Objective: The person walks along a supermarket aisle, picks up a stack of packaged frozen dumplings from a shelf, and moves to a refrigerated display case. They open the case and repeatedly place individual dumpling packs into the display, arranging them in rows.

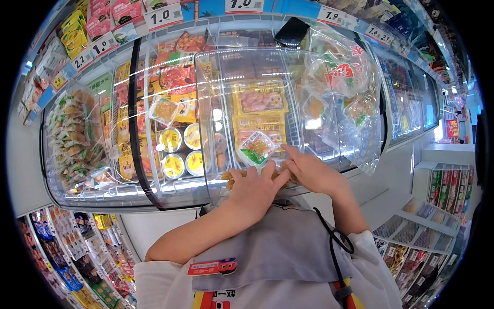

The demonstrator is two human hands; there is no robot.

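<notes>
A clear plastic bin (216, 185) rests on the glass top of a chest freezer in front of me. At its near end lies a row of brown snack pieces (227, 175), mostly covered by my hands. My left hand (252, 189) reaches over the near wall, with its fingers spread down onto this row. From the right, my right hand (314, 170) bends in beside it, its index finger extended near a small clear-wrapped snack packet (257, 147) with a green mark. Whether either hand grips a piece is hidden.
Left on the freezer stands a clear bag of stacked wrapped snacks (73, 135). Another wrapped packet (164, 111) lies left of the bin. A plastic bag of packets (343, 77) and a black phone-like object (292, 31) are on the right. Price-tagged shelves (166, 17) run behind.
</notes>
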